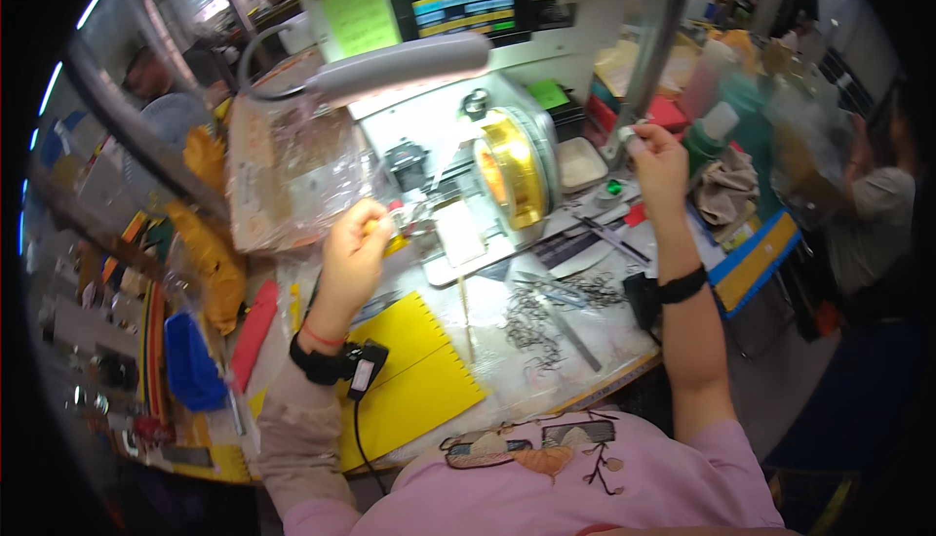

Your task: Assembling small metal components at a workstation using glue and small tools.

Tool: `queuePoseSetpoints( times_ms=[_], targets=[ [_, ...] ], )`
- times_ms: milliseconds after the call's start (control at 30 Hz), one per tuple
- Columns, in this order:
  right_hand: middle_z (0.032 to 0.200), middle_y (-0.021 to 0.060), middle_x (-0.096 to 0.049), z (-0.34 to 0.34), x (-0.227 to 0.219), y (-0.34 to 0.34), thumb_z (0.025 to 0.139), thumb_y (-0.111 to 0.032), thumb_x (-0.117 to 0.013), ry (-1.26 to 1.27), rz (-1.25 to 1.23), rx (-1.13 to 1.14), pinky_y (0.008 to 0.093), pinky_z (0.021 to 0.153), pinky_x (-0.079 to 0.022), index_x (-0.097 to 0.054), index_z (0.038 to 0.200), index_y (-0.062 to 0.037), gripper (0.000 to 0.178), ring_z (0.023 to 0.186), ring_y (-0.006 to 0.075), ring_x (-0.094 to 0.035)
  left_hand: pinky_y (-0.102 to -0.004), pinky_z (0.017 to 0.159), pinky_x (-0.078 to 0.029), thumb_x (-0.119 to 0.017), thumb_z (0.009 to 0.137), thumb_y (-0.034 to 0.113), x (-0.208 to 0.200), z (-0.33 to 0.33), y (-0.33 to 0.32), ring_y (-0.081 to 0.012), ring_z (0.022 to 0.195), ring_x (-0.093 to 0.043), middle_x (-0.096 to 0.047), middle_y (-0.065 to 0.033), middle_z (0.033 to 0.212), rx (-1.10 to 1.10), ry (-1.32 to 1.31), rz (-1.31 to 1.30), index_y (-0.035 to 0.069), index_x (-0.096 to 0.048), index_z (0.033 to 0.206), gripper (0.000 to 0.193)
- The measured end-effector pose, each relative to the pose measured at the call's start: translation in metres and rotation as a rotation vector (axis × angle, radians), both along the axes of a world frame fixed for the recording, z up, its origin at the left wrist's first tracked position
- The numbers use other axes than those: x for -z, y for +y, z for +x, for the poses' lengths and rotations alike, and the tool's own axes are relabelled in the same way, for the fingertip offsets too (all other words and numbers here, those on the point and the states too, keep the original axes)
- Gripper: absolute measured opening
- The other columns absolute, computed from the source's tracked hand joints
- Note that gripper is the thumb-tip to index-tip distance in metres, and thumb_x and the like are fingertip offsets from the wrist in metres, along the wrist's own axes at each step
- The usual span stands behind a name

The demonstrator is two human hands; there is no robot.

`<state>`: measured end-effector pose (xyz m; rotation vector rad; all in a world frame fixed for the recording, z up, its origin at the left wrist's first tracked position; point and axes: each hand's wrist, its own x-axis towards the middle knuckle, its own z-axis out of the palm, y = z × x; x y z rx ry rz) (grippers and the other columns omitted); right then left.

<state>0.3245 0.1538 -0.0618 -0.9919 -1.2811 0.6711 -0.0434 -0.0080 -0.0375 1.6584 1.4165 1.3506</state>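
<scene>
Both hands are up at the machine, spread either side of the gold spool (pixel 526 170), which sits between them, beyond the pale plate (pixel 458 231). The left hand (pixel 353 253) is on the spool's left and closer to the body, fingers curled in beside the small yellow piece (pixel 396 242); whether it grips that or just sits next to it, I can't tell. Over on the far right, the right hand (pixel 663 167) is up by the lower end of the metal post (pixel 655 58), thumb and fingers bunched, something pale at the tips; can't tell if they're closed on it. And here's the relation that counts: the spool stands on edge, its tall side running away from the body and tipped slightly left, its gold rim showing from the left hand's side. The right hand looks a little nearer to it in this view, though depth is hard to judge, and neither hand touches it. Now the room: between spool and right hand there's a gap, with the pale tray (pixel 582 167) sitting low in it. On the left, the plastic-wrapped box (pixel 283 170) crowds in just past the left hand. Nearer the body, the yellow sheet (pixel 414 380) and the dark clippings (pixel 531 326) take up the counter (pixel 619 341), whose front edge runs close to the shirt.
</scene>
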Motion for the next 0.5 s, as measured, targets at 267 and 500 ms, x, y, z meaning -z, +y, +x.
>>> queuePoseSetpoints(
  times_ms=[267, 500],
  targets=[
    [0.061, -0.0086, -0.039, -0.009, -0.018, -0.011, 0.084, -0.005, -0.067, 0.015, 0.102, 0.149, 0.0206, 0.049, -0.027, -0.066, 0.090, -0.0014, 0.007, 0.055, 0.0018, -0.033, -0.0167, 0.059, -0.028, -0.049, 0.097, 0.007, 0.001, 0.002, -0.006, -0.0009, 0.066, -0.036, -0.045, 0.0062, 0.075, 0.060, -0.267, -0.043, 0.007, -0.051, 0.091, 0.007],
    [0.066, -0.0072, -0.048, 0.002, -0.010, 0.008, 0.089, -0.007, -0.063, 0.171, 0.083, 0.121, 0.0191, 0.052, -0.031, -0.064, 0.089, -0.0009, 0.007, 0.058, 0.0013, -0.039, -0.0159, 0.060, -0.029, -0.047, 0.098, 0.006, 0.008, 0.002, -0.001, -0.0002, 0.069, -0.037, -0.048, 0.0050, 0.080, 0.048, -0.268, -0.031, 0.006, -0.051, 0.092, 0.007]
  ],
)
